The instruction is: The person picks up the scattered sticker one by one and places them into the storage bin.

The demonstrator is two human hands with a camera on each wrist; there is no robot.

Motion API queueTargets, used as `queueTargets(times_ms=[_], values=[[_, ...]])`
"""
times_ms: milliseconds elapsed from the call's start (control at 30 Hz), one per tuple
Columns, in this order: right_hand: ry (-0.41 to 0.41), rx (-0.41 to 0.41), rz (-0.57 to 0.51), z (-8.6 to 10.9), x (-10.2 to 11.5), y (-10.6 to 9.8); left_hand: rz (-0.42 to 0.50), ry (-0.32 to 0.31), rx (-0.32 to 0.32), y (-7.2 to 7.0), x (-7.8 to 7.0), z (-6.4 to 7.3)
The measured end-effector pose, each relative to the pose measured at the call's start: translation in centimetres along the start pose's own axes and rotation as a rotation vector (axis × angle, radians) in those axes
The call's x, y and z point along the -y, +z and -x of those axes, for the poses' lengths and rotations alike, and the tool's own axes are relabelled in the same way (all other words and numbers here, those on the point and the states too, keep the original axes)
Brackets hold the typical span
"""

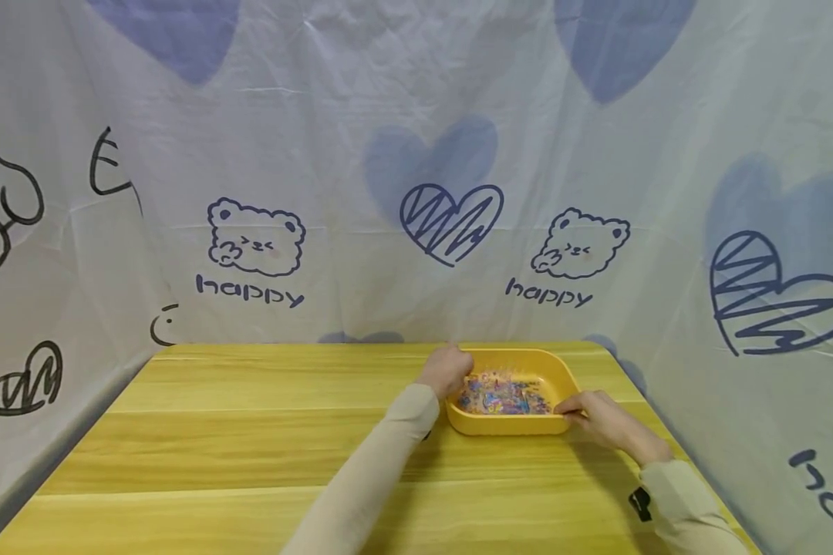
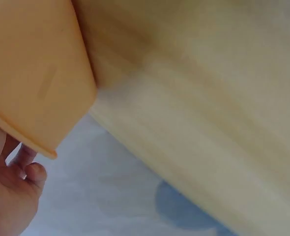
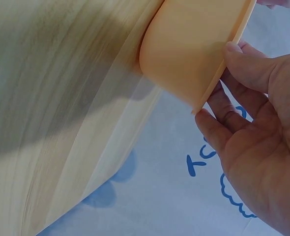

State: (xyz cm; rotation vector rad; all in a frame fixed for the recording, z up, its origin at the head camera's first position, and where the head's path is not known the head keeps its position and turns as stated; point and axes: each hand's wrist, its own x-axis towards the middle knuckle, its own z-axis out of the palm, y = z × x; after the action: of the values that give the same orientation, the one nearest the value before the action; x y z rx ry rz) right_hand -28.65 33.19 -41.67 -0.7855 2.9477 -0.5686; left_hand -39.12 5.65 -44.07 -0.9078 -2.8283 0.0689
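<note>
A yellow-orange plastic bin with rounded corners sits at the far right part of the table. Inside it lies a layer of small, colourful printed pieces, too fine to make out. My left hand grips the bin's left rim, fingers curled over the edge. At the near right corner my right hand pinches the rim, thumb on the outer side and fingers on the inner. The right wrist view shows this hold on the bin wall closely; in the left wrist view the left hand is partly cut off.
The wooden table has a light wood-grain top. White cloth with blue hearts, bear drawings and lettering hangs behind it and on both sides. The bin stands near the table's back and right edges.
</note>
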Motion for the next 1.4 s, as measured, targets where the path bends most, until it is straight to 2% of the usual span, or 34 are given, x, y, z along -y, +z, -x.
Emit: queueTargets(times_ms=[100,200,467,567,733,900,1000,1167,1400], values=[[0.005,-0.003,0.002,0.1,-0.1,-0.1,-0.052,0.012,0.096,-0.3,-0.6,-0.1],[-0.005,-0.003,0.009,0.1,-0.1,-0.2,-0.066,-0.001,0.163,-0.5,-1.0,0.0],[-0.029,-0.001,-0.010,-0.1,-0.1,-0.1,-0.217,-0.049,0.243,-0.7,-1.8,0.6],[-0.034,-0.013,-0.005,-0.4,0.0,0.0,-0.239,-0.071,0.245,-0.9,-1.7,0.8],[-0.037,-0.015,-0.007,-0.4,-0.1,0.0,-0.199,-0.063,0.203,-1.3,-1.2,1.0],[-0.044,-0.015,-0.010,-0.1,-0.2,0.1,-0.104,-0.039,0.164,-1.8,-0.6,1.3],[-0.044,-0.017,-0.005,0.0,-0.4,0.0,-0.042,-0.050,0.136,-1.9,-0.1,1.6],[-0.029,-0.010,-0.008,0.2,-0.4,0.1,0.022,-0.065,0.061,-2.0,0.7,2.6],[-0.015,-0.023,0.004,0.0,0.0,0.2,0.106,-0.031,-0.061,-2.0,1.8,4.8]])
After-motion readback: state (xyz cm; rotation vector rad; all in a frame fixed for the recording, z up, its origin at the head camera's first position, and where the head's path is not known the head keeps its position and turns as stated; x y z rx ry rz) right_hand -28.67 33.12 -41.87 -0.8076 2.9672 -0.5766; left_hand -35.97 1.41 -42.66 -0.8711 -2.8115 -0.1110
